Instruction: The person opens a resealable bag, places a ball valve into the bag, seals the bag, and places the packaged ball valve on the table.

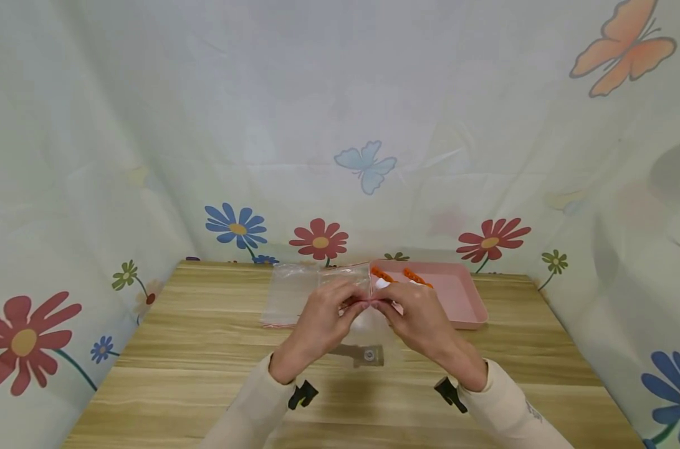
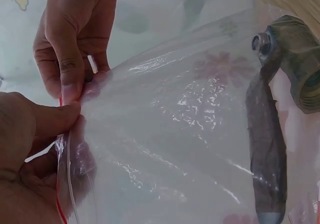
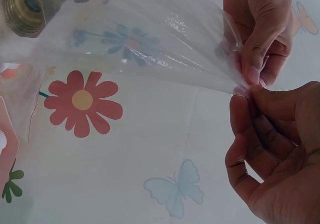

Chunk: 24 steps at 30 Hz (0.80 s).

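A clear zip bag (image 2: 150, 134) with a red line along its mouth hangs between my hands. Inside, at its bottom, lies a metal ball valve (image 2: 295, 59) with a threaded brass opening and a long lever handle (image 2: 267, 149). My left hand (image 1: 325, 315) pinches the bag's zip edge between thumb and fingers. Right beside it, my right hand (image 1: 424, 315) pinches the same edge, and the fingertips of both hands meet there. In the right wrist view the bag's film is drawn taut towards the right hand's fingertips (image 3: 241, 100).
Flat clear bags (image 1: 292, 293) with red edges lie on the wooden table (image 1: 205, 349), behind the left hand. A pink tray (image 1: 457, 296) behind the right hand holds orange pieces (image 1: 417, 277) and white ones. A flower-printed curtain (image 1: 295, 125) stands behind and at both sides.
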{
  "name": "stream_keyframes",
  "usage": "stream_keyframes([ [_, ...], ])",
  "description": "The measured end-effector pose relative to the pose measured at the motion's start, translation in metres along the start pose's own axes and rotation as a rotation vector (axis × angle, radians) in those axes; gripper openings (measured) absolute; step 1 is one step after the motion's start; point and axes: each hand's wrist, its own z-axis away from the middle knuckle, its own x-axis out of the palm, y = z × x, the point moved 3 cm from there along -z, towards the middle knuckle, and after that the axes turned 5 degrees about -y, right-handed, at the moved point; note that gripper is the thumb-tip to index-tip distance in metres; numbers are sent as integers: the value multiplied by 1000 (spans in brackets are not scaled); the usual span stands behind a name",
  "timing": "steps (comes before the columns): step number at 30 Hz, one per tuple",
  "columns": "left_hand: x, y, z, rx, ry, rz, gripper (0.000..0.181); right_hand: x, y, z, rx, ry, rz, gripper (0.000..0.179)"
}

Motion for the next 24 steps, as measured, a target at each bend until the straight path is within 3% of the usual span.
stream_keyframes([
  [7,-3,-2,2,-30,-21,-1,8,2,-1,0,19,-14,-4,11],
  [18,-10,-2,6,-77,-82,-86,7,-1,1,1,27,-14,-10,10],
  [24,-10,-3,6,-56,-81,-62,5,-3,-1,1,36,-19,-15,11],
])
